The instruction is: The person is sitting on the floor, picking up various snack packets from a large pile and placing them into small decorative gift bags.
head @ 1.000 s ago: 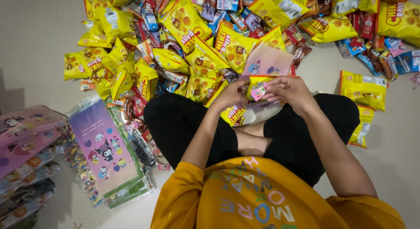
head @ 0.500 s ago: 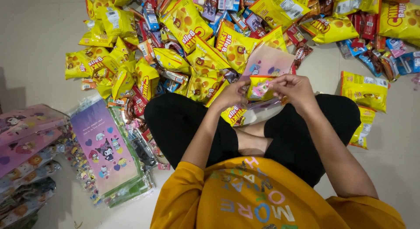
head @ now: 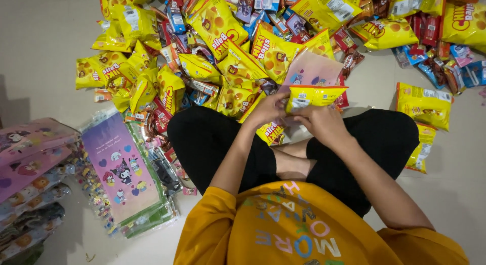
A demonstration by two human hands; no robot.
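A person in an orange top sits cross-legged on a pale floor (head: 45, 52), both hands raised above the lap. The left hand (head: 267, 109) and the right hand (head: 320, 122) meet at a small yellow snack packet (head: 315, 96), which lies flat and roughly level between them — the left fingers (head: 280, 99) are curled around its left end, the right fingers closed on its lower edge, so both hands hold the same packet. Directly behind it, touching or nearly touching its upper edge, a pink cartoon-printed bag (head: 311, 70) stands tilted, its lower part hidden by the packet and the hands. Below the hands, on the legs, another yellow packet (head: 271, 132) peeks out, partly covered by the left wrist. Ahead of the knees spreads a wide heap of snacks (head: 228, 37) — mostly yellow puff bags mixed with red, blue and brown wrappers — reaching across the top of the view. To the person's right, two more yellow bags (head: 424, 104) lie just beside the knee. To the left, a stack of clear-wrapped purple cartoon bags (head: 121, 169) rests on the floor next to the thigh, and further left a pile of pink printed bags (head: 28, 153) runs out of the frame.
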